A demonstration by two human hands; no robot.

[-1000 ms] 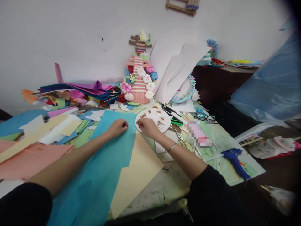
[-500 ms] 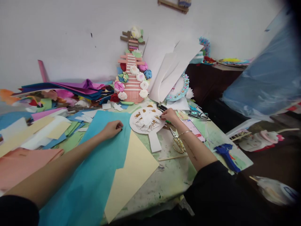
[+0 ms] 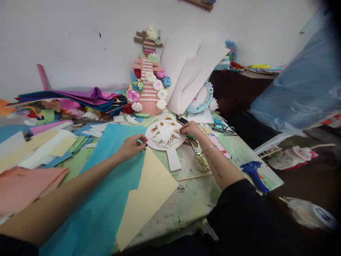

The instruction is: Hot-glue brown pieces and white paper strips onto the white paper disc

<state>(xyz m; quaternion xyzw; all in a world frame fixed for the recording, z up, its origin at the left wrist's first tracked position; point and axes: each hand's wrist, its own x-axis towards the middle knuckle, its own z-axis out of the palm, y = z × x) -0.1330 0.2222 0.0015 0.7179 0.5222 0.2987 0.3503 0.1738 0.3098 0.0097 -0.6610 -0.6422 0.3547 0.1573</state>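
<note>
A white paddle-shaped fan (image 3: 174, 160) lies flat on the table, its handle toward me. A heap of cut white paper pieces (image 3: 164, 137), with some brown ones, covers its round part. At the fan's right rim, my right hand (image 3: 191, 128) has its fingertips closed together; what they pinch, if anything, is too small to make out. My left hand (image 3: 134, 145) hovers by the left rim over a blue paper sheet (image 3: 106, 170), its fingers loosely bent and apart with nothing between them. A cream sheet (image 3: 146, 199) lies partly by the blue one.
Gold-handled scissors (image 3: 199, 161), a wooden stick (image 3: 194, 177), a phone (image 3: 218, 145), glasses (image 3: 225, 128) and a blue glue gun (image 3: 254, 174) lie to the right. Coloured paper (image 3: 53, 149) is piled at left. A flower-decorated paper instrument (image 3: 149, 94) leans on the wall.
My left hand has moved right and toward the fan, its fingers spreading a little. My right hand stays at the fan's right rim. The whole view has shifted slightly.
</note>
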